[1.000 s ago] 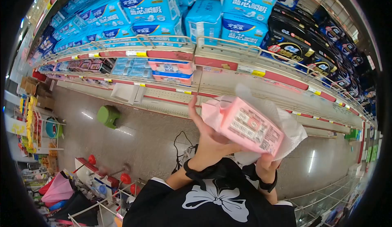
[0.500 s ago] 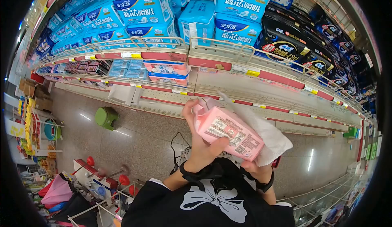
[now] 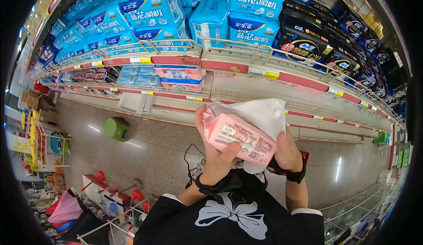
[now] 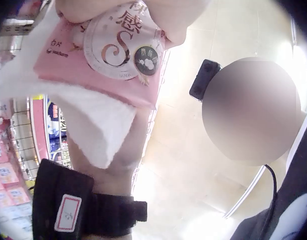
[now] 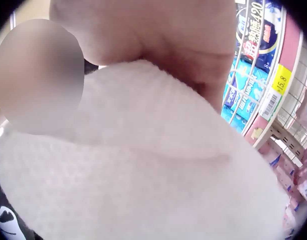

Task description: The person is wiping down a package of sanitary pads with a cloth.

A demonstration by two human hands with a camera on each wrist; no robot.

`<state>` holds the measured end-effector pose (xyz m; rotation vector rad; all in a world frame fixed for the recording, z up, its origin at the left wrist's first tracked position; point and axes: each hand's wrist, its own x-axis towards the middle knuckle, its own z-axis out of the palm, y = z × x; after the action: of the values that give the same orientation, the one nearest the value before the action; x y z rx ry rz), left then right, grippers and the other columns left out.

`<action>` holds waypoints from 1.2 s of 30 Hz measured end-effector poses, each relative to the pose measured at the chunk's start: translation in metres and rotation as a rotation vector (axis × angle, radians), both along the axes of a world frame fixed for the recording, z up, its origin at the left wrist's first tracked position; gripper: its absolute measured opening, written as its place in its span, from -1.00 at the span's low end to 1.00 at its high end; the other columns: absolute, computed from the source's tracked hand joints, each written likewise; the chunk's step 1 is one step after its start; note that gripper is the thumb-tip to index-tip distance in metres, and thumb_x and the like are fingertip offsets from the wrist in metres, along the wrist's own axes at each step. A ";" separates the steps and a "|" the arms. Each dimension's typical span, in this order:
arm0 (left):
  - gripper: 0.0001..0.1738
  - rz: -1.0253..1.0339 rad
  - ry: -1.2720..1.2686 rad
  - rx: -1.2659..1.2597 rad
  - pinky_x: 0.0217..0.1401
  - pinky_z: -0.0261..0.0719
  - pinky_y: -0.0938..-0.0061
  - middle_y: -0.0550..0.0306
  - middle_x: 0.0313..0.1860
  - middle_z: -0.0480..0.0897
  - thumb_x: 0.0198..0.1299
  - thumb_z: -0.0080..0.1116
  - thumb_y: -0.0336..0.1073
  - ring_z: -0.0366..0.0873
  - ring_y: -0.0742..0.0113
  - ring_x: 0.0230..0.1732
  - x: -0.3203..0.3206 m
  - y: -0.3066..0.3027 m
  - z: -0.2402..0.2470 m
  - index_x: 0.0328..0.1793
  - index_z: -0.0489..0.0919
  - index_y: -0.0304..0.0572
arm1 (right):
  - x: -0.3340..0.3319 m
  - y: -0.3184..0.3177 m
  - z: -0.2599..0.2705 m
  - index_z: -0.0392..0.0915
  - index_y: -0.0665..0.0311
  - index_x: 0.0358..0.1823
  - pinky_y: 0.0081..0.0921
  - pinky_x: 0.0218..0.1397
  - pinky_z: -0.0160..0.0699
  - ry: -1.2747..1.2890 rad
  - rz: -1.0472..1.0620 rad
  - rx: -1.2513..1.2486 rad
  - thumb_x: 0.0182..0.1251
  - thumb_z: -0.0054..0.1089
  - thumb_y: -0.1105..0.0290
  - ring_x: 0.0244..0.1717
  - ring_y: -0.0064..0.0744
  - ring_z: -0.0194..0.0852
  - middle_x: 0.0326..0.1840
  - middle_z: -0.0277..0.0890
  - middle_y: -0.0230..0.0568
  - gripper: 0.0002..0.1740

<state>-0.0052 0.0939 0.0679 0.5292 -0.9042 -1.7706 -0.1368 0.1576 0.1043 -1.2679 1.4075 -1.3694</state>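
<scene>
A pink pack of sanitary pads [image 3: 242,140] is tilted in front of my body, its printed label side facing the head camera. My left hand [image 3: 217,159] grips its left end, thumb across the label and a finger over the top corner. In the left wrist view the front of the pack [image 4: 93,75] shows a round emblem with a large S. A white cloth [image 3: 263,113] lies along the far side of the pack. My right hand [image 3: 288,152] holds the cloth at the right end of the pack, its fingers partly hidden. The cloth [image 5: 133,175] fills most of the right wrist view.
Blue pad packs [image 3: 150,11] and black packs [image 3: 304,42] are stacked on the upper shelf behind a wire rail. Lower shelves [image 3: 246,86] run just beyond my hands. A green stool [image 3: 116,128] stands on the floor at left, with a cluttered rack at lower left.
The pack has moved left and slightly down, closer to my body. My left thumb has come onto its label. My right hand has gone from under the right end up to its side, raising the cloth.
</scene>
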 end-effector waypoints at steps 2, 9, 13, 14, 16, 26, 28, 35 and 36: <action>0.12 0.032 0.013 -0.012 0.10 0.31 0.45 0.01 0.12 0.17 -0.18 0.36 -0.16 0.26 0.30 0.09 0.002 -0.001 -0.003 0.37 -0.23 -0.08 | 0.003 -0.010 0.001 0.32 0.52 0.00 -0.42 -0.01 0.27 -0.093 -0.026 0.003 0.38 -0.38 0.08 -0.15 -0.21 0.37 -0.14 0.43 0.12 -0.44; 0.10 0.057 0.022 -0.010 0.11 0.31 0.45 0.03 0.10 0.20 -0.18 0.36 -0.16 0.28 0.30 0.09 0.006 -0.005 -0.001 0.36 -0.18 -0.10 | -0.008 -0.025 -0.012 0.40 0.53 -0.25 -0.41 -0.30 0.27 -0.013 0.065 0.193 0.37 -0.39 -0.02 -0.47 -0.35 0.32 -0.51 0.47 -0.04 -0.37; 0.08 0.021 0.043 0.006 0.09 0.34 0.45 0.06 0.10 0.21 -0.17 0.37 -0.20 0.30 0.32 0.09 0.010 -0.008 -0.003 0.37 -0.16 -0.08 | 0.000 -0.025 -0.004 0.42 0.53 -0.22 -0.47 -0.26 0.29 -0.096 0.044 0.259 0.35 -0.39 -0.07 -0.43 -0.37 0.33 -0.44 0.48 -0.03 -0.33; 0.08 0.020 0.042 0.006 0.09 0.34 0.45 0.06 0.10 0.21 -0.17 0.37 -0.20 0.30 0.32 0.09 0.010 -0.009 -0.003 0.37 -0.16 -0.08 | 0.002 -0.024 -0.004 0.42 0.53 -0.21 -0.49 -0.24 0.29 -0.095 0.007 0.262 0.35 -0.39 -0.07 -0.41 -0.38 0.33 -0.42 0.49 -0.04 -0.32; 0.09 0.005 0.064 0.015 0.09 0.35 0.46 0.08 0.11 0.20 -0.18 0.38 -0.21 0.30 0.33 0.09 0.011 -0.009 -0.004 0.37 -0.17 -0.07 | 0.000 -0.023 -0.009 0.41 0.53 -0.17 -0.50 -0.19 0.29 -0.173 0.035 0.273 0.35 -0.37 -0.08 -0.37 -0.38 0.34 -0.36 0.49 -0.05 -0.32; 0.11 0.007 0.105 0.044 0.10 0.34 0.44 0.11 0.13 0.21 -0.21 0.40 -0.23 0.29 0.33 0.10 0.013 -0.012 -0.006 0.39 -0.14 -0.08 | -0.002 -0.018 -0.018 0.32 0.50 0.06 -0.53 0.09 0.21 -0.384 0.002 0.268 0.31 -0.26 -0.08 0.00 -0.42 0.30 0.02 0.39 -0.09 -0.32; 0.12 0.007 0.102 0.050 0.10 0.34 0.44 0.11 0.13 0.21 -0.21 0.40 -0.23 0.30 0.32 0.10 0.013 -0.011 -0.007 0.40 -0.15 -0.09 | -0.001 -0.015 -0.023 0.24 0.46 0.15 -0.48 0.17 0.17 -0.447 -0.014 0.271 0.31 -0.23 0.00 0.10 -0.38 0.26 0.12 0.30 -0.10 -0.36; 0.13 0.020 0.088 0.038 0.10 0.34 0.45 0.10 0.13 0.22 -0.22 0.40 -0.21 0.29 0.33 0.10 0.014 -0.012 0.000 0.40 -0.16 -0.10 | 0.005 -0.001 -0.030 0.16 0.48 0.20 -0.49 0.19 0.14 -0.533 -0.161 0.290 0.30 -0.23 -0.01 0.10 -0.37 0.25 0.15 0.29 -0.08 -0.32; 0.14 0.027 0.093 0.034 0.10 0.34 0.44 0.09 0.13 0.22 -0.22 0.40 -0.18 0.29 0.32 0.10 0.014 -0.012 0.001 0.40 -0.16 -0.11 | 0.007 0.002 -0.034 0.16 0.48 0.20 -0.49 0.19 0.14 -0.534 -0.157 0.291 0.30 -0.23 -0.01 0.10 -0.37 0.25 0.15 0.29 -0.08 -0.32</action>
<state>0.0084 0.0816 0.0692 0.4747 -0.8006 -1.7743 -0.1299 0.1595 0.0703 -0.5550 1.2794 -1.4098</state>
